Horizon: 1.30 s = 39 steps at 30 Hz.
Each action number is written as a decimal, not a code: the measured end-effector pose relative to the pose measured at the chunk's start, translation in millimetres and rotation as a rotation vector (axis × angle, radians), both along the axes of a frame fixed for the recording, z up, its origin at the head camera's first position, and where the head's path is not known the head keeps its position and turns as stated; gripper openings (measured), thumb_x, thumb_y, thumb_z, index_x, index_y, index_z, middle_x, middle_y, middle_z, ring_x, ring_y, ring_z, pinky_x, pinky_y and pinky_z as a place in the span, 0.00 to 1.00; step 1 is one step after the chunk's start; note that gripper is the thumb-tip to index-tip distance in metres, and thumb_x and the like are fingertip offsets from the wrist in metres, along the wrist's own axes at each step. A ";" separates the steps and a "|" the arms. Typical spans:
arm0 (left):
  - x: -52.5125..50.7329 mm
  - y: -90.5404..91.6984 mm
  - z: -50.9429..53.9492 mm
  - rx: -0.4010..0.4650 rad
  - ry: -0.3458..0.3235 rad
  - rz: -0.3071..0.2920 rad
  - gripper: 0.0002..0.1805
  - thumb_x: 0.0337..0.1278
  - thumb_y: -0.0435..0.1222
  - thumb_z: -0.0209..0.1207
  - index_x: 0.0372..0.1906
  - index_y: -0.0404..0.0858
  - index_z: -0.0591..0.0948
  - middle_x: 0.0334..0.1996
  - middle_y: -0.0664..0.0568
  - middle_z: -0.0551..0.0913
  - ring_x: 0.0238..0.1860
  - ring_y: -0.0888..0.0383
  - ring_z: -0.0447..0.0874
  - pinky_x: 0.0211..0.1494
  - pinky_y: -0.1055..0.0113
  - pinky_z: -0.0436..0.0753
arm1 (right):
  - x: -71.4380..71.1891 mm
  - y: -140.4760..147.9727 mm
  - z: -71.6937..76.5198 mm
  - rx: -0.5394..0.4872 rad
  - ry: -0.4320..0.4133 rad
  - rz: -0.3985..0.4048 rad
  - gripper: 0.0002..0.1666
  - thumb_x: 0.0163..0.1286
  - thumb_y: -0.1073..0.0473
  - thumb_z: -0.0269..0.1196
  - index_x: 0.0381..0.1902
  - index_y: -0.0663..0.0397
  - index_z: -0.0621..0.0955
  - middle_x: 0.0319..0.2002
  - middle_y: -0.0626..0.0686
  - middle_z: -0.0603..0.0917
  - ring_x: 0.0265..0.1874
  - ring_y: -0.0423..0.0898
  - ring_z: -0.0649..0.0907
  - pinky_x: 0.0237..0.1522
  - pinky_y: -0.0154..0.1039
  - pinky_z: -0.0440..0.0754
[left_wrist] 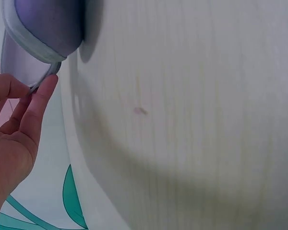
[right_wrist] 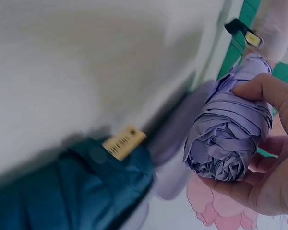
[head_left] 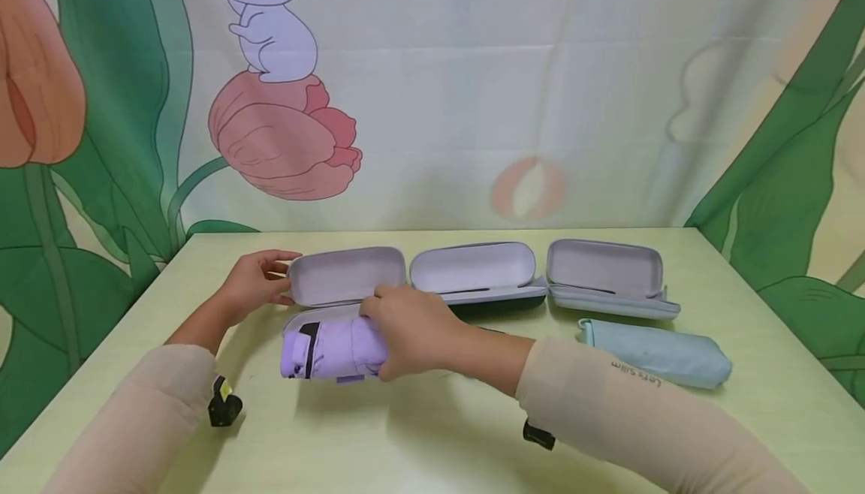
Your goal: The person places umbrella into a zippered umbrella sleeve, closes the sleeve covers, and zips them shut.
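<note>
A rolled purple umbrella (head_left: pixel 338 347) is gripped at its right end by my right hand (head_left: pixel 419 329), held just in front of the left open case (head_left: pixel 348 276). In the right wrist view my thumb and fingers wrap round the folded purple fabric (right_wrist: pixel 225 129). My left hand (head_left: pixel 255 284) is at the left edge of that case; in the left wrist view the fingers of the hand (left_wrist: pixel 19 134) touch the rim of its raised lid (left_wrist: pixel 24 62). The umbrella hides much of the case's lower half.
Two more open cases stand to the right, a middle one (head_left: pixel 473 269) and a right one (head_left: pixel 604 272). A light blue rolled umbrella (head_left: pixel 655 351) lies in front of the right case. A dark teal umbrella (right_wrist: pixel 77 187) with a tan tag (right_wrist: pixel 125 143) shows in the right wrist view.
</note>
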<state>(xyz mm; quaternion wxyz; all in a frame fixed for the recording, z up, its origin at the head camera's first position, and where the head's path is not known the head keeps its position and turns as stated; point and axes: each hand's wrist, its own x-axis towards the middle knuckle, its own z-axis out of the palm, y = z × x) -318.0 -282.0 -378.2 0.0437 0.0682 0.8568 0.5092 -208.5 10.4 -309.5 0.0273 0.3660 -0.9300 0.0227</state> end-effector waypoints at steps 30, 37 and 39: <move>14.8 -2.8 10.7 0.102 0.071 0.008 0.28 0.57 0.19 0.52 0.65 0.29 0.72 0.59 0.31 0.69 0.45 0.54 0.81 0.41 0.54 0.85 | -58.3 -32.3 -25.2 -0.036 0.012 -0.108 0.36 0.45 0.47 0.78 0.55 0.43 0.82 0.49 0.46 0.79 0.44 0.46 0.78 0.32 0.43 0.80; 16.2 -1.7 11.6 0.103 0.086 0.020 0.28 0.57 0.19 0.52 0.65 0.29 0.72 0.57 0.32 0.71 0.45 0.55 0.81 0.41 0.53 0.85 | -62.3 -34.7 -35.3 -0.053 -0.010 -0.159 0.35 0.43 0.48 0.80 0.52 0.43 0.84 0.45 0.46 0.79 0.43 0.47 0.78 0.32 0.43 0.80; 16.3 -1.4 12.1 0.098 0.080 0.030 0.28 0.57 0.19 0.51 0.65 0.29 0.72 0.56 0.32 0.71 0.46 0.53 0.80 0.41 0.52 0.85 | -63.6 -35.4 -37.9 -0.061 -0.018 -0.162 0.34 0.43 0.49 0.80 0.52 0.43 0.84 0.44 0.46 0.79 0.42 0.46 0.78 0.32 0.43 0.80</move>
